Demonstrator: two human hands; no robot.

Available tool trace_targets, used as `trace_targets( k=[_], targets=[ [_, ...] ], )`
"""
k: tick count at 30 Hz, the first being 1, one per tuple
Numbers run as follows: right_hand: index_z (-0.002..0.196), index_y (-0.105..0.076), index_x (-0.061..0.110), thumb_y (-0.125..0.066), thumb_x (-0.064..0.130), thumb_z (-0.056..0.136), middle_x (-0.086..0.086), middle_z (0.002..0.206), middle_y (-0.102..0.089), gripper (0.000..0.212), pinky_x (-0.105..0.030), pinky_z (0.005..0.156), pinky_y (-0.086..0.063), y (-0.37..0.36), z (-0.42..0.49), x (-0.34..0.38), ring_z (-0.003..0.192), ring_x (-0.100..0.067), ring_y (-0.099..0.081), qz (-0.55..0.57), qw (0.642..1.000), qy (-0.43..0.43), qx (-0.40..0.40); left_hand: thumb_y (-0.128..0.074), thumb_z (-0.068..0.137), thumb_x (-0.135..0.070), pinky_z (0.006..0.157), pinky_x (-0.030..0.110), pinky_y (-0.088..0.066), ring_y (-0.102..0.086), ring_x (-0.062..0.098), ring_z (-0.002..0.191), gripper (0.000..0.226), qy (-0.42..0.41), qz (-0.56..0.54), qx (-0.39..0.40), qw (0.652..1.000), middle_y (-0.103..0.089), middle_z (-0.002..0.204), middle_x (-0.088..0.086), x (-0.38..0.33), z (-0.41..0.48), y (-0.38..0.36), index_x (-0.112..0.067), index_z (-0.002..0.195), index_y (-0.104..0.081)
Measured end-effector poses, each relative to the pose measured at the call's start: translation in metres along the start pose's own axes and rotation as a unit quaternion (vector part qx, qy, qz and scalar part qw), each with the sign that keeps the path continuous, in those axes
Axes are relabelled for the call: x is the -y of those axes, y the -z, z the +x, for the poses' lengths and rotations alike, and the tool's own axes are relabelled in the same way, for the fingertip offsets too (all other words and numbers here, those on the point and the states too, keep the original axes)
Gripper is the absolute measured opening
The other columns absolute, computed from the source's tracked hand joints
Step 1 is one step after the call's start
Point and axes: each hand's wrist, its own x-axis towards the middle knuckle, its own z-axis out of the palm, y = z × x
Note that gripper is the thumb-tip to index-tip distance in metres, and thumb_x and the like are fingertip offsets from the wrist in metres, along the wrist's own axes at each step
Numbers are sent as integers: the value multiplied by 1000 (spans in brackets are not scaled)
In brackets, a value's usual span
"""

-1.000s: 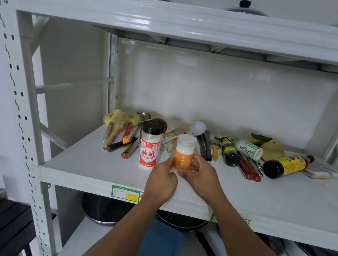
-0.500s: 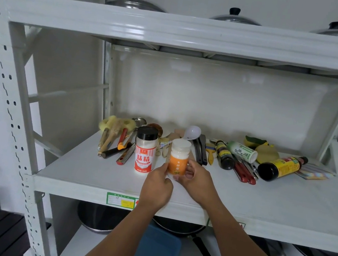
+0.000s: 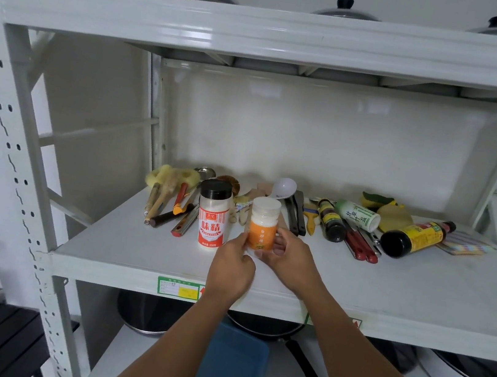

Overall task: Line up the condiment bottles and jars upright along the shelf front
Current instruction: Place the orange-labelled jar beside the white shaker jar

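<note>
Two jars upright, three bottles lying down.
Our left hand (image 3: 230,269) and right hand (image 3: 290,264) are together, pinching the orange jar (image 3: 263,226) from either side; it is upright just right of the red-labelled jar (image 3: 213,215) on the shelf (image 3: 386,293), its base hidden behind our fingers. To the right three bottles lie on their sides: a small dark bottle (image 3: 329,221), a white bottle (image 3: 357,215) and a large dark bottle (image 3: 415,238).

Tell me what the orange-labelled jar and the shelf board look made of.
The orange-labelled jar looks like translucent plastic: white contents show through above the glossy label. The shelf board is probably painted metal: smooth, white, slightly glossy, with a folded front lip.
</note>
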Motion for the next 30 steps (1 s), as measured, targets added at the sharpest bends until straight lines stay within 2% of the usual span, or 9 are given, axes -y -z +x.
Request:
trace_targets(
  k=[7,13,16,20,22,24,26,28,30],
  targets=[
    [144,-58,25,-90,34,80,6,131,-72,73,-37,109,-53,-1,2,-2,119,-9,-67,-9,1000,4,-6,-51,94,2,86,16,-43,-66,24,115,47,-6,16,-48,999,-69,127,8,-4,-6,-3,-9,139,-58],
    [150,-53,20,-89,29,82,1,134,-69,77,-34,110,-51,4,-8,-3,122,-11,-65,6,1000,-8,-23,-48,93,5,97,22,-43,-62,27,125,51,30,-19,-46,998,-66,135,12,-5,-3,2,-3,143,-55],
    [147,-56,20,-85,22,87,4,130,-68,67,-26,106,-53,12,-18,0,118,-7,-65,25,999,-15,-43,-49,91,7,96,22,-42,-62,25,123,52,22,-36,-60,997,-66,133,11,-8,-8,2,-3,142,-55],
    [138,-62,24,-76,13,93,13,118,-70,47,-27,104,-55,36,-31,-3,111,-1,-66,17,997,4,-75,-52,89,7,97,25,-45,-61,22,121,53,19,-57,-94,994,-65,129,8,-7,-13,-1,-8,140,-56],
    [136,-64,23,-72,11,94,11,115,-69,43,-29,101,-55,55,-35,-7,109,-4,-66,10,996,-4,-88,-55,86,7,101,28,-47,-58,20,120,52,-15,-49,-132,990,-63,128,5,-9,-20,-5,-12,134,-59],
    [134,-63,23,-65,10,94,6,115,-67,42,-26,94,-54,73,-38,-10,109,-11,-66,7,995,-12,-96,-56,85,8,101,30,-49,-56,16,119,49,-90,-41,-150,984,-61,125,0,-13,-28,-10,-16,127,-62],
    [133,-63,21,-59,6,95,3,115,-66,42,-14,85,-50,89,-40,-15,106,-10,-64,-11,993,-16,-114,-55,85,8,102,27,-47,-55,12,117,46,-157,-39,-130,978,-61,123,-4,-20,-31,-20,-17,123,-63],
    [133,-65,16,-57,0,96,2,115,-65,41,-8,83,-48,101,-41,-21,104,-6,-62,-46,990,-20,-132,-54,86,7,103,22,-44,-55,10,118,45,-192,-34,-91,977,-62,123,-5,-33,-29,-34,-16,123,-65],
    [135,-65,16,-57,0,96,1,120,-65,43,-19,93,-50,108,-38,-28,108,-10,-61,-89,986,-17,-140,-52,87,4,104,23,-45,-54,10,119,45,-216,-30,-46,975,-62,124,-4,-47,-21,-51,-16,125,-65]
  ],
)
